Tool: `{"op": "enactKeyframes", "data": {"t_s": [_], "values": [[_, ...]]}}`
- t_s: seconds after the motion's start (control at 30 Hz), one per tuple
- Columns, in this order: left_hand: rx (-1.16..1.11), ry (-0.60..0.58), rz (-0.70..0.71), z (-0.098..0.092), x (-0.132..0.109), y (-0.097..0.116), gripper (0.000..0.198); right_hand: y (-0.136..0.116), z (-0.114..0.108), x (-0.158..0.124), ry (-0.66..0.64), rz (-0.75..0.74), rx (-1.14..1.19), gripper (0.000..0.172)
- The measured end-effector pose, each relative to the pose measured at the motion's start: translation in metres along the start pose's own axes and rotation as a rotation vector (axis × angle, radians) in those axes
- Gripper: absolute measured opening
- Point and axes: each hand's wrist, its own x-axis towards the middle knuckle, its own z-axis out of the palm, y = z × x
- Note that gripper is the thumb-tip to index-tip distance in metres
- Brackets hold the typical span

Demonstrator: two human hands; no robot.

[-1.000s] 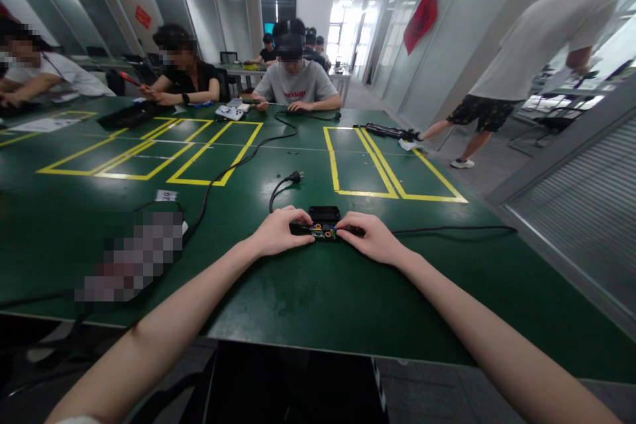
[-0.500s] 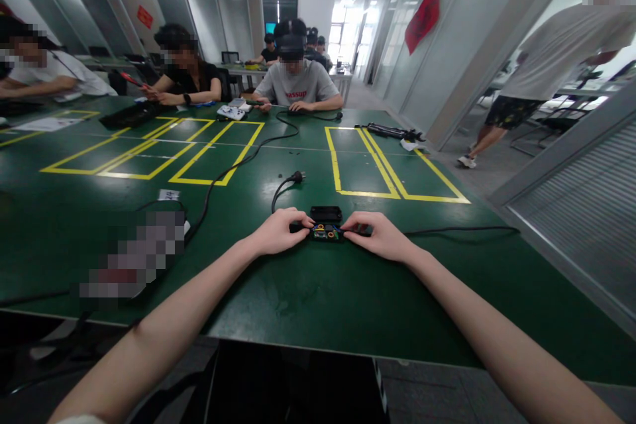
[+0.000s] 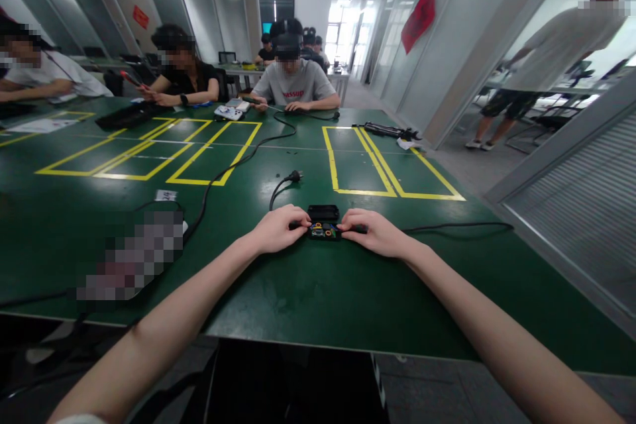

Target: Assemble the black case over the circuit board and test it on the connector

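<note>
A small black case (image 3: 324, 236) lies opened on the green table, its circuit board (image 3: 320, 230) with orange-ringed parts and thin wires facing up. Just behind it rests its black cover (image 3: 323, 212), hollow side showing. At the case's left end, my left hand (image 3: 281, 228) pinches the black power cord where it enters. My right hand (image 3: 375, 232) is closed on the black cable (image 3: 457, 226) at the opposite end. Fingertips partly hide both cable entries. Beyond my left hand, the cord ends in a black plug (image 3: 295, 177).
To the left lies a blurred-out long item (image 3: 134, 255) with a cord, beside a small paper label (image 3: 165, 195). Yellow tape rectangles (image 3: 365, 194) mark the table (image 3: 308, 298). A black folded stand (image 3: 390, 131) lies far right. Several people sit across; one stands beyond the partition.
The view has shifted slightly. Both hands keep their hold at the ends of the case, with little movement. The person at the right has stepped and turned.
</note>
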Motion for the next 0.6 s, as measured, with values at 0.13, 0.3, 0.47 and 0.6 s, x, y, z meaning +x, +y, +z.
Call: {"op": "enactKeyframes", "data": {"t_s": [0.13, 0.3, 0.47, 0.6], "values": [[0.039, 0.015, 0.026, -0.001, -0.002, 0.002, 0.014, -0.001, 0.003, -0.001, 0.045, -0.035, -0.051, 0.018], [0.007, 0.091, 0.013, 0.0, -0.002, 0.004, 0.014, 0.001, 0.012, 0.002, 0.237, 0.039, 0.011, 0.022], [0.112, 0.201, -0.167, 0.007, 0.004, 0.001, 0.022, 0.017, 0.026, 0.011, 0.377, 0.207, -0.113, 0.027], [0.071, 0.178, -0.21, 0.01, 0.007, -0.002, 0.018, 0.018, 0.03, 0.014, 0.322, 0.233, -0.032, 0.021]]}}
